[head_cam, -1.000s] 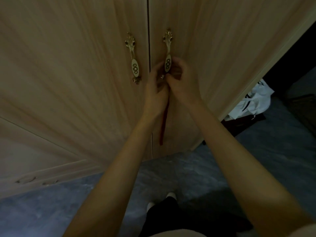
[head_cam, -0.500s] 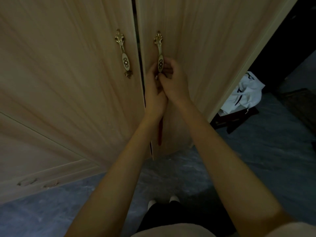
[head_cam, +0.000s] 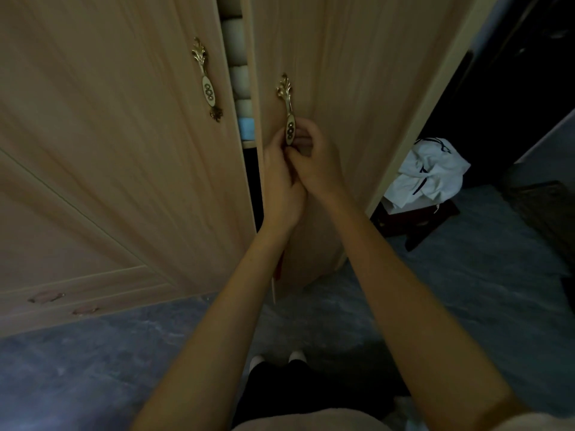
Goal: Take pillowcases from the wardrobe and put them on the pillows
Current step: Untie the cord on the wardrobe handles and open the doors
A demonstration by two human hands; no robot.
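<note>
Both hands at the right door handle (head_cam: 288, 119) of the wardrobe (head_cam: 124, 150). Right hand (head_cam: 314, 160) has fingers curled round the handle's lower end; left hand (head_cam: 280, 185) sits just below at 7 o'clock, touching it, fingers pinched at the handle's foot. Right door (head_cam: 326, 73) ajar; gap at 12 o'clock shows folded linens (head_cam: 241, 88) stacked on a shelf, whether pillowcases cannot be told. Left door handle (head_cam: 207, 85) untouched. White bag (head_cam: 429, 172) on floor at 3 o'clock.
</note>
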